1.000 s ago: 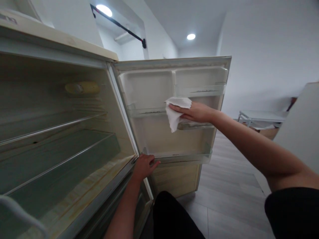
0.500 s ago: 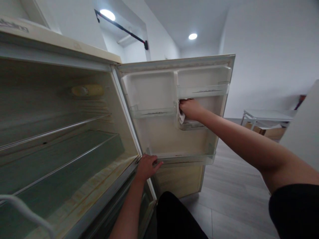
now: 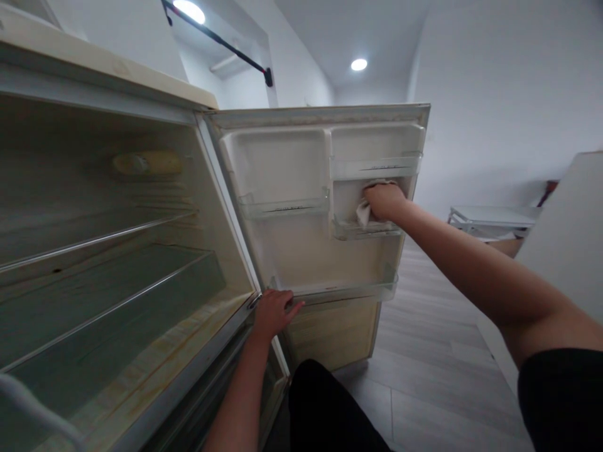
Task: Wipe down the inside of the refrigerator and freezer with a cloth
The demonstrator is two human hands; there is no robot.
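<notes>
An open fridge door (image 3: 292, 166) with clear plastic shelves spans the middle of the view. My right hand (image 3: 386, 201) is closed on a white cloth (image 3: 364, 212), against the door's inner panel between the upper right shelf (image 3: 346, 167) and the small shelf (image 3: 348, 231) below it. Down at the left end of the long bottom shelf (image 3: 348, 293), my left hand (image 3: 274, 311) rests on the shelf edge near the hinge side. Its fingers are partly bent around that edge, thumb apart.
The fridge interior (image 3: 160, 263) with glass shelves and yellowish stains fills the left. A pale hose-like thing (image 3: 38, 411) crosses the lower left corner. A white rack (image 3: 492, 216) and a white panel (image 3: 565, 251) stand at the right, beyond the grey floor (image 3: 433, 351).
My right hand has moved the cloth to the right, from the divider toward the door's outer side. My left hand stays at the bottom shelf. The view has shifted slightly.
</notes>
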